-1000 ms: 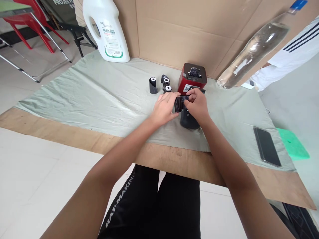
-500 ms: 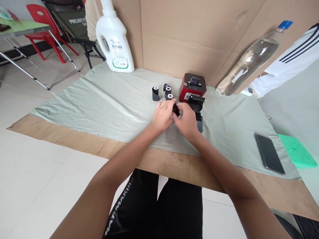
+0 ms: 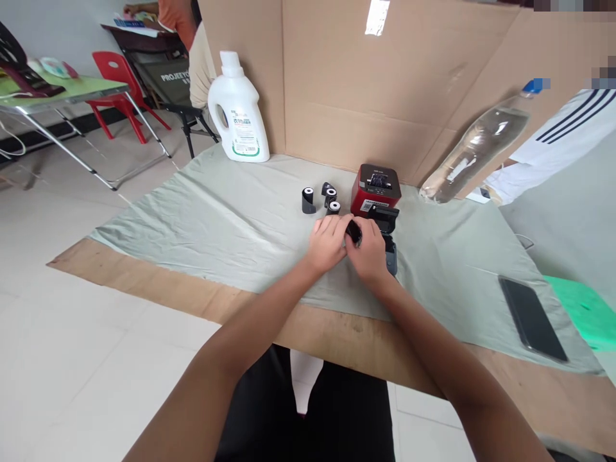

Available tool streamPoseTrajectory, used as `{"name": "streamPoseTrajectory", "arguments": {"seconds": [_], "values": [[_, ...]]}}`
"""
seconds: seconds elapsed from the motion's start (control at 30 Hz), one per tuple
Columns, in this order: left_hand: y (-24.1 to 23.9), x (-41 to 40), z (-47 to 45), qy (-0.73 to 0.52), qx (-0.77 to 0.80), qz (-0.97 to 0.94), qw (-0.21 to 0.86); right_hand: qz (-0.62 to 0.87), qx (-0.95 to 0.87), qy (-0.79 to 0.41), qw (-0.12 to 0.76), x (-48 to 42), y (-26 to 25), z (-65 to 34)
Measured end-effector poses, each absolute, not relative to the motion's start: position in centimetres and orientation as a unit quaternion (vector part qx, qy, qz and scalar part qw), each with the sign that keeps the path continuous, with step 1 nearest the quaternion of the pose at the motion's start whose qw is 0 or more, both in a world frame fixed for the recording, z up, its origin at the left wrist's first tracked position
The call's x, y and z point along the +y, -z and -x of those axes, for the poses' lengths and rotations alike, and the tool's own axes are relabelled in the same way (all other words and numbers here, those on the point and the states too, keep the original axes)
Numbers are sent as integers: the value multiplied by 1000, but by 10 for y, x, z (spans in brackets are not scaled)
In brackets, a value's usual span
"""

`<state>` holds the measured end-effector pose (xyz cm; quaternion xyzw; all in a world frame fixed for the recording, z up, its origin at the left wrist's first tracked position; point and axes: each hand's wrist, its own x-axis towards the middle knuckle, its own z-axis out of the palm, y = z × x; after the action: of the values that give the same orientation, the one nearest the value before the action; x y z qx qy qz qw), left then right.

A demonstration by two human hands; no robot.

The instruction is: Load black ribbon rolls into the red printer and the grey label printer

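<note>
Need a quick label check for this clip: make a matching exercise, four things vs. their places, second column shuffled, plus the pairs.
Things
1. dark glossy piece
2. phone
3. red box
4. white jug

Places
A. behind the open-lidded device
B. at the back left of the cloth
C. held between left hand and right hand
D. flat near the cloth's right edge

Pairs: 1-C, 2-D, 3-A, 4-B
</note>
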<state>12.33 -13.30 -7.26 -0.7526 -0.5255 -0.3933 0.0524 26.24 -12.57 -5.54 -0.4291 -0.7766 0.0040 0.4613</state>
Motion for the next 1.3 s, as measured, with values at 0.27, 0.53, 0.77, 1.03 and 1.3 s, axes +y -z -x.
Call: {"name": "streamPoseTrajectory", "arguments": {"seconds": [0.27,0.53,0.77,1.03,1.3], "values": [[78,-121,-112,403,-533,744,25,395,-807,-20,439,-126,59,-259],[74,-118,-104,434,-546,717,-26,396,-775,-57,488,-126,45,-265],[58,-115,-73,473,-584,660,-15,310,-859,-74,401,-176,62,-237],[53,-108,-54,568,-575,558,-190,193,-917,-168,307,-190,82,-224],[20,-46,6,552,-655,360,-370,174,-932,-171,269,-187,83,-224]]}}
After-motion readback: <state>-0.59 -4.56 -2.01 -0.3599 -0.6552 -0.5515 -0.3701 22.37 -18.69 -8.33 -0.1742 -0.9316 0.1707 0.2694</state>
